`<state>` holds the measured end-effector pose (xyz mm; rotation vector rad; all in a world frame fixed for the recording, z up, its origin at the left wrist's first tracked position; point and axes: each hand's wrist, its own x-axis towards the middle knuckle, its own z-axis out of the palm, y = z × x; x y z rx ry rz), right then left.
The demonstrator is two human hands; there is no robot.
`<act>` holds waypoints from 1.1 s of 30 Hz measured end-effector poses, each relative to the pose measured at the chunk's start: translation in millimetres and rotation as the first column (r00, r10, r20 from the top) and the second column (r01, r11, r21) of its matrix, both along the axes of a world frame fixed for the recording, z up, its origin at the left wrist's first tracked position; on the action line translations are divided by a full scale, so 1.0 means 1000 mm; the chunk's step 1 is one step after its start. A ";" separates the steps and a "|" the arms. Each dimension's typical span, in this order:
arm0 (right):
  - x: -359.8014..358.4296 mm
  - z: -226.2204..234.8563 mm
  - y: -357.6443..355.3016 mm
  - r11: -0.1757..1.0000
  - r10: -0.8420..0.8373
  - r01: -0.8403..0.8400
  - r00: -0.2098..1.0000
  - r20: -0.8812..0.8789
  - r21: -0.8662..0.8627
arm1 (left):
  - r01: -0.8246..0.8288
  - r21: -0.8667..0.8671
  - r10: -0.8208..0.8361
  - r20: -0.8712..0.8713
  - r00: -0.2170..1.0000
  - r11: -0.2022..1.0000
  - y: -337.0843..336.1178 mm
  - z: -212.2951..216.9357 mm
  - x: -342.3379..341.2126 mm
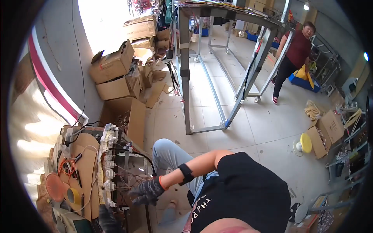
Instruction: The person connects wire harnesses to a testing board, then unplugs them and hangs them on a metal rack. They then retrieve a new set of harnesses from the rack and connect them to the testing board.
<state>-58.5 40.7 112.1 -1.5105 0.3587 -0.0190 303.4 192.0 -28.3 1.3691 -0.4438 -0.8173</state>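
Observation:
My right hand, in a dark knit glove with a black band on the wrist, reaches left across my knee to the edge of a cluttered workbench. Its fingers curl around thin red and white wires that hang from a row of white connector blocks. My left hand, also in a dark glove, lies low at the bench's near edge and is mostly cut off, so its grip is hidden.
Cardboard sheets, a yellow tape roll and an orange disc lie on the bench. Open cardboard boxes pile up against the wall. A grey metal frame stands on the tiled floor. Another person stands at the far right.

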 end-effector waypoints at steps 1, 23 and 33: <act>0.013 -0.021 0.003 0.989 -0.014 0.060 0.945 0.326 -0.133 | 0.028 0.077 -0.038 0.137 0.990 0.997 -0.008 0.026 -0.053; 0.224 -0.049 0.036 0.842 -0.047 0.302 0.867 0.497 -0.447 | -0.323 0.132 0.305 0.139 0.942 0.937 0.125 0.072 -0.237; 0.223 -0.042 0.029 0.676 0.082 0.233 0.919 0.386 -0.699 | -0.338 0.073 0.278 0.424 0.862 0.938 0.094 0.060 -0.182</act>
